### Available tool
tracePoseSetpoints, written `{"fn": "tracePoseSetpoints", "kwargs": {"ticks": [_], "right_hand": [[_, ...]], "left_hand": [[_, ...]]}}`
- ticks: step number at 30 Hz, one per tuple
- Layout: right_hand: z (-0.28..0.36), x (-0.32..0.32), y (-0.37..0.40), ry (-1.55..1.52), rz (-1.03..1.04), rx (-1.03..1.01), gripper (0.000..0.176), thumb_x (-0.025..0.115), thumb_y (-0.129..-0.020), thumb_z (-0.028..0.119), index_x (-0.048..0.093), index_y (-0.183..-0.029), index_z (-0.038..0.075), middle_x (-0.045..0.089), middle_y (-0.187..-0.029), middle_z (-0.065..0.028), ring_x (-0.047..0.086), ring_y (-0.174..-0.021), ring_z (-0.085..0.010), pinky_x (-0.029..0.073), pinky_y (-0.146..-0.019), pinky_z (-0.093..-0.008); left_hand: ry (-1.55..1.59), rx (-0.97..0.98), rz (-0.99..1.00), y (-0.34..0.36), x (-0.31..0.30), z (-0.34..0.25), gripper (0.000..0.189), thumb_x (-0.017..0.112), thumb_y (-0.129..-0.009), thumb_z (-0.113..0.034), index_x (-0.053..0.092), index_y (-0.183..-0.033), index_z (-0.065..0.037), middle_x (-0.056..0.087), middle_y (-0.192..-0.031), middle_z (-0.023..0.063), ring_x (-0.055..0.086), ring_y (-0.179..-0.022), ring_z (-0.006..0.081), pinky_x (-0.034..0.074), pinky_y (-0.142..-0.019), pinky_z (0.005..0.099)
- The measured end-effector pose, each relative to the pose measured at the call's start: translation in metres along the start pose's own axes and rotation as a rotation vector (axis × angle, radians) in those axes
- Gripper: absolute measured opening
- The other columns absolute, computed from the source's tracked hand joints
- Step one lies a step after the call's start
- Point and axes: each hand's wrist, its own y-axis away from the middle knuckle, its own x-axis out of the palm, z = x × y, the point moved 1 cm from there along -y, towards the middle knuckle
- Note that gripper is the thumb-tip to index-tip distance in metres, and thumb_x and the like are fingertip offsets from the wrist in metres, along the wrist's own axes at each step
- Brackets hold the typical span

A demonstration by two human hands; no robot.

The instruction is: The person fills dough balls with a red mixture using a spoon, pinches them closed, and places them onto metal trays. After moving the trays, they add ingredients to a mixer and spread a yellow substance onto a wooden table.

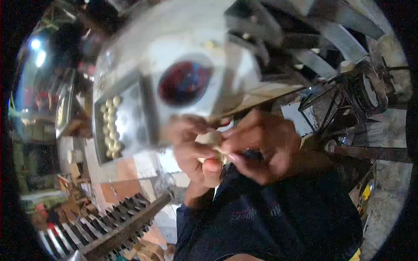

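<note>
My left hand is closed around a small pale piece of dough, its thumb with a reddish tip pointing toward me. From the other side my right hand pinches the same dough between its fingertips. Both hands are blurred, and the fingers cover most of the dough. Just beyond them lies a round dish with a dark red content that I cannot make out. To the left is a metal tray with rows of pale round dough balls along one side.
A pale work surface spreads beyond the dish. At lower left stands a toothed metal rack. Metal frames and machine parts crowd the right side. On the far left is another tray with pale pieces.
</note>
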Motion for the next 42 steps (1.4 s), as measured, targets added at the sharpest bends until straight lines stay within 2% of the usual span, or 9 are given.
{"fn": "tracePoseSetpoints", "kwargs": {"ticks": [3,6,10,16,24,29,34,39,42], "right_hand": [[-0.008,-0.055,0.013,0.351,0.011,-0.362,0.030,0.072,-0.073,0.004,0.062,-0.101,0.001,0.062,-0.100,-0.0129,0.064,-0.092,-0.0257,0.054,-0.075,-0.0336],[-0.012,-0.128,0.028,0.169,-0.032,-0.380,0.037,0.066,-0.079,0.004,0.058,-0.114,0.008,0.055,-0.116,-0.0147,0.058,-0.103,-0.0258,0.049,-0.086,-0.0346],[0.004,-0.191,0.012,-0.241,0.180,0.295,0.037,0.064,-0.083,0.027,0.056,-0.110,0.002,0.055,-0.115,-0.0151,0.055,-0.107,-0.0228,0.042,-0.095,-0.0342],[0.024,-0.254,0.036,0.729,-0.060,-0.127,0.034,0.061,-0.080,0.016,0.058,-0.111,0.001,0.053,-0.117,-0.0188,0.055,-0.107,-0.0322,0.045,-0.090,-0.0445],[0.053,-0.313,-0.005,0.898,0.090,-0.252,0.023,0.051,-0.091,0.019,0.059,-0.102,0.000,0.058,-0.102,-0.0166,0.058,-0.093,-0.0314,0.049,-0.081,-0.0414],[0.029,-0.403,-0.069,0.748,-0.339,0.096,0.024,0.052,-0.093,0.023,0.058,-0.094,0.000,0.062,-0.088,-0.0093,0.058,-0.083,-0.0202,0.045,-0.075,-0.0310],[-0.015,-0.449,-0.100,1.027,0.493,0.722,0.051,0.033,-0.098,0.041,0.047,-0.132,0.006,0.047,-0.135,-0.0110,0.040,-0.127,-0.0220,0.028,-0.106,-0.0332],[-0.012,-0.468,-0.097,0.881,0.325,0.536,0.058,0.026,-0.098,0.044,0.036,-0.139,0.005,0.031,-0.147,-0.0107,0.025,-0.137,-0.0228,0.015,-0.112,-0.0342],[0.000,-0.420,-0.066,1.075,-0.363,-0.184,0.048,0.030,-0.098,0.036,0.045,-0.127,0.000,0.041,-0.134,-0.0152,0.039,-0.123,-0.0266,0.027,-0.103,-0.0366]], "left_hand": [[-0.004,0.032,-0.134,-0.016,0.071,0.014,0.079,0.067,-0.078,-0.052,0.024,-0.133,-0.015,0.038,-0.111,0.0105,0.044,-0.098,0.0220,0.050,-0.072,0.0332],[0.290,0.131,0.153,-0.041,0.133,0.036,0.102,0.088,-0.055,-0.038,0.027,-0.129,-0.004,0.039,-0.109,0.0143,0.047,-0.087,0.0190,0.056,-0.070,0.0330],[0.326,0.311,0.397,-0.084,0.211,0.038,0.037,0.080,-0.069,-0.035,0.060,-0.075,-0.004,0.057,-0.069,0.0078,0.058,-0.066,0.0267,0.046,-0.056,0.0338],[-0.482,0.359,0.392,-0.080,0.266,0.057,0.021,0.073,-0.073,-0.014,0.056,-0.071,-0.002,0.057,-0.067,0.0103,0.054,-0.058,0.0227,0.042,-0.047,0.0308],[0.447,-0.291,0.799,-0.088,0.322,0.053,0.024,0.073,-0.074,-0.009,0.062,-0.093,0.000,0.061,-0.085,0.0145,0.056,-0.070,0.0138,0.045,-0.056,0.0260],[0.331,-0.434,0.938,-0.121,0.291,0.029,0.060,0.076,-0.073,-0.007,0.049,-0.127,-0.004,0.059,-0.101,0.0108,0.051,-0.070,0.0117,0.045,-0.059,0.0284],[0.150,-0.335,0.663,-0.076,0.203,0.047,0.040,0.073,-0.073,0.001,0.056,-0.109,-0.005,0.050,-0.077,0.0021,0.047,-0.069,0.0083,0.041,-0.062,0.0236],[-0.132,-0.616,0.156,0.035,0.073,0.046,0.031,0.068,-0.079,-0.001,0.055,-0.106,-0.006,0.043,-0.069,-0.0049,0.038,-0.060,0.0033,0.032,-0.055,0.0185],[-0.314,-0.707,0.025,0.135,0.005,0.017,0.027,0.068,-0.082,-0.007,0.054,-0.106,-0.005,0.044,-0.065,-0.0058,0.036,-0.057,0.0023,0.029,-0.050,0.0199]]}}
